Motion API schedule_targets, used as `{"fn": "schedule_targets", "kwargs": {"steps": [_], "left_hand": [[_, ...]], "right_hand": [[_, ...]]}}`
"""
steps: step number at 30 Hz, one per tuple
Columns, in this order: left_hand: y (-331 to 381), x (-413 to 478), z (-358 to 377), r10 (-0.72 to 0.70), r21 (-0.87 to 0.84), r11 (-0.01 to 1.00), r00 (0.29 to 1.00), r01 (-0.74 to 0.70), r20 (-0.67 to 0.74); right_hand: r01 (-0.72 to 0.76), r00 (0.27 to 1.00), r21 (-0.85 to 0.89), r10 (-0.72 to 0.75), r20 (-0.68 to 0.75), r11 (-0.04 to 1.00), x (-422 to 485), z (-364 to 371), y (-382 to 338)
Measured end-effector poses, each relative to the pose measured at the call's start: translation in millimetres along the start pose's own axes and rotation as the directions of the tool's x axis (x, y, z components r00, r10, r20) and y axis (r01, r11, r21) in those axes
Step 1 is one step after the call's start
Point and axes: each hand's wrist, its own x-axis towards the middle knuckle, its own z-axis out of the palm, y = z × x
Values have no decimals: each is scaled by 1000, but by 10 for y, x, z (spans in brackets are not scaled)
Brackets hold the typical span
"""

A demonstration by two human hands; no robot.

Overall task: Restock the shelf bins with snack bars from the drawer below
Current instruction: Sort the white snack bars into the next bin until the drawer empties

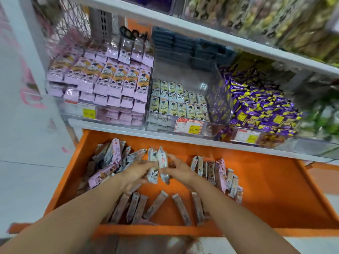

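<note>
An orange drawer (266,189) stands pulled open under the lowest shelf, with several snack bars scattered in it. Over its middle, my left hand (136,173) grips a white bar (153,168) and my right hand (178,171) grips another white bar (162,165); the two bars stand upright, side by side and touching. More bars (156,206) lie along the drawer's front, a pile (110,158) sits at the left, and a row (216,173) leans at the right. Above, the pink-bar bin (102,85) looks full and the pale-green-bar bin (178,105) is lower.
A clear bin of purple and yellow packets (256,109) stands to the right on the same shelf. Dark grey packs (183,46) are stacked behind the middle bin. Price tags (189,126) hang on the bin fronts. A higher shelf (238,41) overhangs the bins. White floor lies to the left.
</note>
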Motion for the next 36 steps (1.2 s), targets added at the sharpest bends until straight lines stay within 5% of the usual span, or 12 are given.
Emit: {"fn": "schedule_targets", "kwargs": {"steps": [8,13,18,28,36], "left_hand": [[252,-414,-97,63,25,998,998,-63,18],[277,-548,-168,67,-67,996,998,-67,-4],[318,-559,-187,80,-127,989,997,-80,-3],[243,-607,-176,69,-165,984,998,-67,9],[254,-577,-263,48,-165,984,995,-62,-85]], "right_hand": [[166,984,-205,-176,-34,965,-320,144,-431],[174,984,-37,-175,-21,984,-324,173,-517],[160,974,188,-124,-192,969,-288,237,-465],[108,992,256,-88,-89,961,-301,284,-336],[147,984,361,-100,-146,921,-337,186,-358]]}}
